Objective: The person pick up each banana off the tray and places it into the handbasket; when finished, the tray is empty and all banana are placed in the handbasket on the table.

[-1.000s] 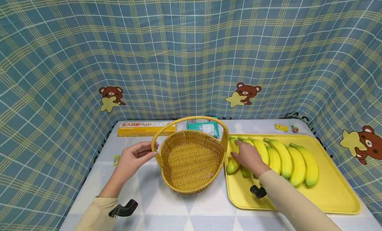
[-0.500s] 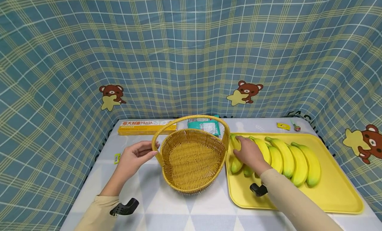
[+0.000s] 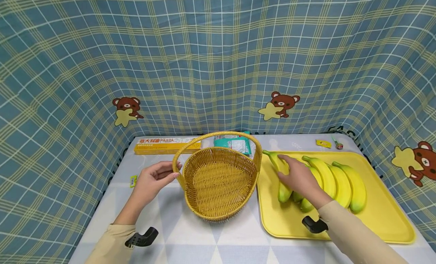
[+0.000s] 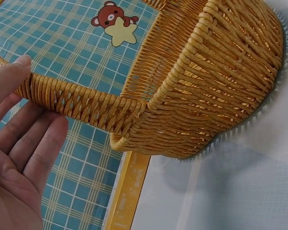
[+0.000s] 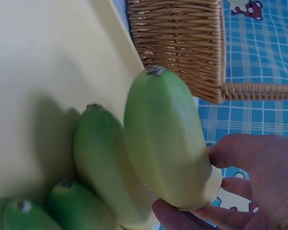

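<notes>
My left hand (image 3: 153, 182) grips the left side of the handle of a wicker basket (image 3: 218, 188), thumb on one side and fingers behind it. Nothing lies on the basket's woven floor. In the right wrist view, my right hand (image 5: 263, 177) pinches a banana (image 5: 165, 139) between thumb and fingers, its greenish end toward the camera. From the head view, my right hand (image 3: 301, 177) covers part of that banana, which overlaps the left end of a row of bananas (image 3: 340, 184) on the yellow tray (image 3: 381, 214). Some of the row is hidden behind my hand.
An orange pasta box (image 3: 167, 146) lies behind the basket at left, with teal packets (image 3: 235, 144) beside it. A small yellow packet (image 3: 323, 143) and a lollipop (image 3: 338, 144) sit beyond the tray. A small green-yellow packet (image 3: 133, 181) lies left of my left hand.
My right hand has shifted right and toward me, carrying the leftmost banana away from the tray's left edge, over its neighbours. My left hand stays on the basket handle.
</notes>
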Tool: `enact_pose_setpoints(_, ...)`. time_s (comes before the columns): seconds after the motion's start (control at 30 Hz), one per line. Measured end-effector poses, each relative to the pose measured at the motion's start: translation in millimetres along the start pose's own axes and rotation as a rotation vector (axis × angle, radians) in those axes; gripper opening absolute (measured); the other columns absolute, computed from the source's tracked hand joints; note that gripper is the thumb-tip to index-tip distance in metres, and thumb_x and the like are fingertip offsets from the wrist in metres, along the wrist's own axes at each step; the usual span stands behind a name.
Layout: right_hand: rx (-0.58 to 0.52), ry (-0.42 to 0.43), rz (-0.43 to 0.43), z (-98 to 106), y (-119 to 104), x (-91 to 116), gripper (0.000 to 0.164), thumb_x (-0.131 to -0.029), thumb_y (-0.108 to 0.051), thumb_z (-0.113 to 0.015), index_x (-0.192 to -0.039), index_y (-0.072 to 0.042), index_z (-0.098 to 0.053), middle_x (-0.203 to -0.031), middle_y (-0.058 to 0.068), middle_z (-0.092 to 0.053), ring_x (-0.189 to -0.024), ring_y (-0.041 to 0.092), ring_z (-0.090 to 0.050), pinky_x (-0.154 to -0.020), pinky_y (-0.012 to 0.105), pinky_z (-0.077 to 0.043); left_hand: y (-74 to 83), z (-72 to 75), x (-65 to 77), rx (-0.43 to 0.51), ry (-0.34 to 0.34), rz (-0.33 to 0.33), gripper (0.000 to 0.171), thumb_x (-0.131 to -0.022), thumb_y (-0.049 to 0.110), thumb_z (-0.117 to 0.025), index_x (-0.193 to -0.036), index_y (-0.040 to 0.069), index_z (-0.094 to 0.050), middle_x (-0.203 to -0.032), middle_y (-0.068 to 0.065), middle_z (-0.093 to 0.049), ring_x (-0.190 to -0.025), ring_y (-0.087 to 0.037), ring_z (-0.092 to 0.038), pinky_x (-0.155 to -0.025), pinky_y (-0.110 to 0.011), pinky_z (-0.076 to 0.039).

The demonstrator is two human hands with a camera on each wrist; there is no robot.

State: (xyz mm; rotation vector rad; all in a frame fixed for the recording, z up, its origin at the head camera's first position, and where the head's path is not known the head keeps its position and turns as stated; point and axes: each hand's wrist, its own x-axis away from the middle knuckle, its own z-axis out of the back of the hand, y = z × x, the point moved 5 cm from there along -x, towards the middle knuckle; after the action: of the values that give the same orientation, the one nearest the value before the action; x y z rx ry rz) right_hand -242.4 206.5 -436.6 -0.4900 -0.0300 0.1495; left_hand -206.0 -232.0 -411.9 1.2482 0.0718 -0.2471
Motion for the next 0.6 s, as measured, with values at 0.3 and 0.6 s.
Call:
enact_pose_setpoints(0.3, 0.037, -0.035, 0.032, 16.1, 12.2, 26.4, 0.063, -0.093, -0.022, -0.074, -0.149, -0.006, -0.050, -0.135, 0.023, -0.061, -0.104, 0.039, -0.064, -0.078, 0.052, -0.056, 1.6, -0.1, 0.8, 0.014, -0.008, -0.010, 0.032, -0.093, 0.016, -0.078, -0.122, 0.005, -0.071, -0.121, -0.014, -0.072, -0.104, -0.013, -0.072, -0.087, -0.029, -0.061)
enact_pose_setpoints(0.6, 0.043, -0.142, 0.021, 27.8, 7.3, 51.4, 0.061, -0.093, -0.022, -0.072, -0.149, -0.015, -0.051, -0.082, 0.000, -0.064, -0.074, 0.016, -0.054, -0.055, 0.030, -0.039, 1.5, -0.3, 0.9, 0.002, -0.011, -0.012, 0.032, -0.093, 0.017, -0.077, -0.123, 0.006, -0.071, -0.121, -0.012, -0.072, -0.105, -0.014, -0.072, -0.087, -0.029, -0.061)
